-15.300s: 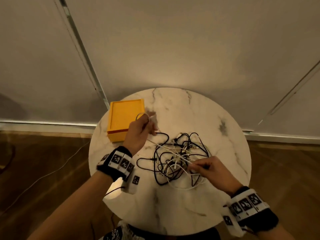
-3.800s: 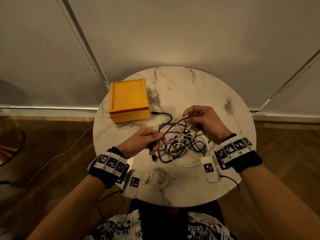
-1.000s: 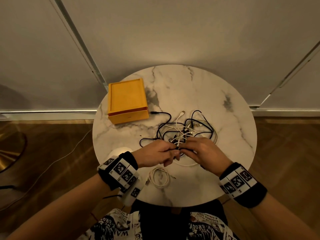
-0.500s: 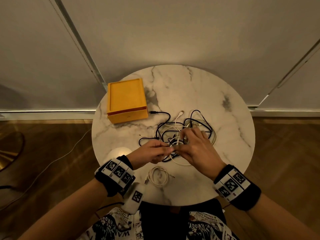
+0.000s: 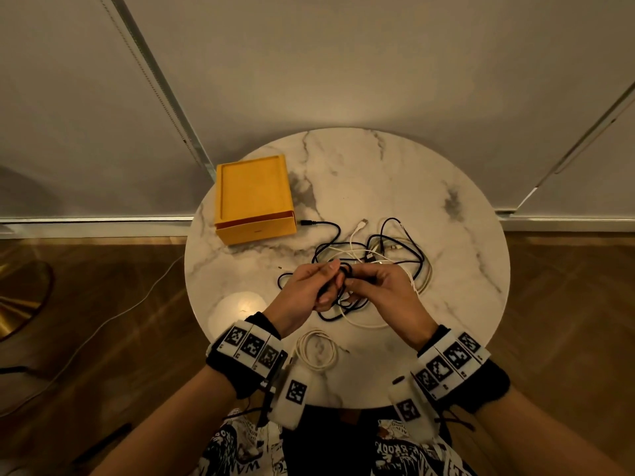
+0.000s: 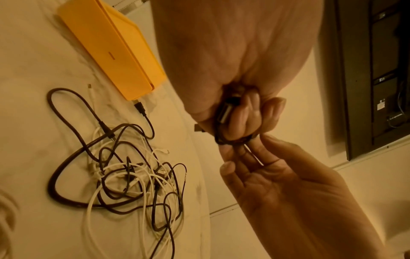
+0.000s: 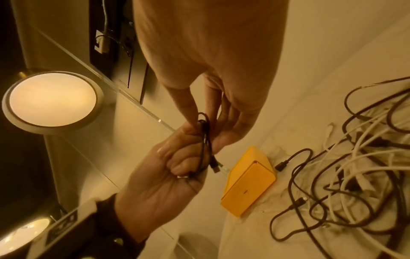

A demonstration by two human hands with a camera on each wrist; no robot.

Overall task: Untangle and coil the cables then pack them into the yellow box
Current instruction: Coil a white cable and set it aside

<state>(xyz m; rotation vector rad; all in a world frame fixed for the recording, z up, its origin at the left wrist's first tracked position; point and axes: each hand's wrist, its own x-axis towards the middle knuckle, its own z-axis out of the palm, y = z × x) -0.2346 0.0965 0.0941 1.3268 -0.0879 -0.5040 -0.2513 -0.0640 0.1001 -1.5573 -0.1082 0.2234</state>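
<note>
A thin black cable (image 5: 345, 269) is wound in small loops round the curled fingers of my left hand (image 5: 330, 286), its USB plug (image 6: 226, 112) lying against them. My right hand (image 5: 364, 280) pinches the same cable (image 7: 205, 140) between thumb and fingers right at the left hand (image 7: 177, 163). Both hands hover just above the near side of a tangle of black and white cables (image 5: 385, 249). The yellow box (image 5: 254, 194) stands at the table's far left with its lid on. A coiled white cable (image 5: 318, 333) lies near the front edge.
The round marble table (image 5: 395, 187) stands against a pale wall. One black plug (image 5: 305, 222) lies just right of the box. A lit round lamp (image 7: 53, 99) is off to the left, and a thin cord (image 5: 103, 321) runs across the wooden floor.
Both hands came up off the tangle and a little toward me with the thin black cable. It now sits in loops on the left fingers, and the right hand pinches it.
</note>
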